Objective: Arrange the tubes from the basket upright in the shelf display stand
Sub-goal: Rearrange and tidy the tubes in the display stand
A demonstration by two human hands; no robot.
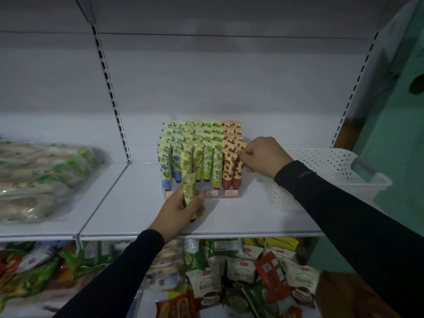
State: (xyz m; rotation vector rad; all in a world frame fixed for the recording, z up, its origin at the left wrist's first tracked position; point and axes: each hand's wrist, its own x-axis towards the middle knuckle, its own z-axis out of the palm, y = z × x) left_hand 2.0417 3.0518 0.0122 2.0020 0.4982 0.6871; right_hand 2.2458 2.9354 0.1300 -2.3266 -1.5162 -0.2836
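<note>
The left hand [181,206] is curling its fingers [199,200] and thumb around a yellow pineapple-print tube [189,191], gripping it along its lower half so the flat crimped end is sticking up above the knuckles and the dark cap is peeking out below the palm. That tube is tilting slightly to the right, hovering just in front of the display stand [202,191] and overlapping its front edge.

The right hand [263,157] is pinching with fingertips [239,153] closed on the crimped top of a red strawberry-print tube [237,171] at the front right corner of the stand; this tube is standing upright, cap down, in the rightmost column.

The clear stand is sitting on the white shelf [142,203], holding rows of upright tubes: blue-flower ones on the left, yellow pineapple next, green in the middle, red strawberry on the right. Small labels are showing along its front.

Just to the right of the stand, a white perforated basket [330,166] is resting on the same shelf, partly behind the right forearm in a black sleeve [344,207]. Bagged goods [34,180] are lying on the neighbouring shelf to the left, and snack packets [229,278] are crowding the level below.
</note>
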